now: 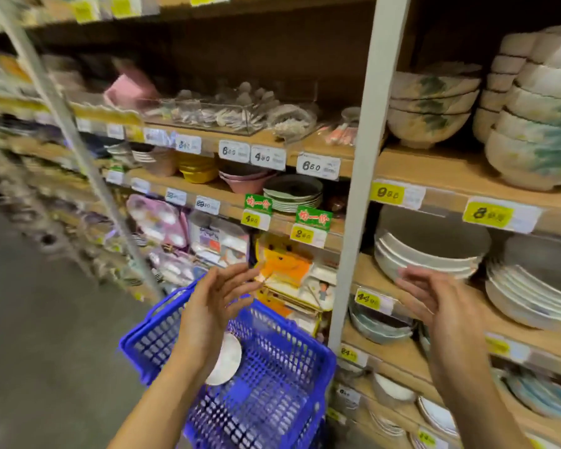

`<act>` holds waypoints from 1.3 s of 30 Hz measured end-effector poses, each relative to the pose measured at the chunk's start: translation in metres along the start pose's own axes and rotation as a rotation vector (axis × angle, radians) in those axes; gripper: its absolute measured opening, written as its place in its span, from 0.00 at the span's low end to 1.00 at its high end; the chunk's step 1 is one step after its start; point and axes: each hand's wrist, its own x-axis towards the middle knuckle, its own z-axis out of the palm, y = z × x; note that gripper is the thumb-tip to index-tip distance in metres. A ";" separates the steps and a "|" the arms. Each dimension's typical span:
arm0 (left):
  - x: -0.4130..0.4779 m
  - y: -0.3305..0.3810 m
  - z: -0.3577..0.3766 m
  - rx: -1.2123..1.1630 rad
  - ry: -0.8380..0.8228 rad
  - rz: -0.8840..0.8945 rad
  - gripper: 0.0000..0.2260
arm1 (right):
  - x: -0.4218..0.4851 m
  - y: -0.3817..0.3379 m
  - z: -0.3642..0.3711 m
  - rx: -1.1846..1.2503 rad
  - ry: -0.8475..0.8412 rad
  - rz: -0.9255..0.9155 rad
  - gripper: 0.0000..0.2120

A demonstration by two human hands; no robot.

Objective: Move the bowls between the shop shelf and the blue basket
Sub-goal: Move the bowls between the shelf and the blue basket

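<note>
White bowl lies in blue basket, partly behind left hand. Stack of white bowls sits on shop shelf; right hand just before it. Both hands raised, fingers loosely spread, holding nothing

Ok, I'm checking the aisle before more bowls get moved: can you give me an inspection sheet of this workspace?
Surface: wooden shop shelf, tiers packed with crockery, price tags on the edges.
Job's things: blue basket below the left hand, one white bowl inside; white bowl stack on the shelf by the right hand.
Clutter: leaf-patterned bowls above, plates to the right.
Hands: both open, holding nothing.
Cables: nothing seen.
Surroundings: grey floor on the left, blurred.
</note>
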 end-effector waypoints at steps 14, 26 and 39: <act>0.041 -0.055 -0.181 0.390 0.211 -0.377 0.15 | -0.078 0.197 0.134 -0.131 -0.137 0.704 0.10; 0.185 -0.124 -0.293 1.030 -0.255 -0.689 0.12 | -0.092 0.349 0.278 -0.426 -0.020 1.071 0.07; 0.198 -0.221 -0.285 1.427 -0.620 -0.610 0.18 | -0.079 0.457 0.332 -0.151 0.126 1.415 0.06</act>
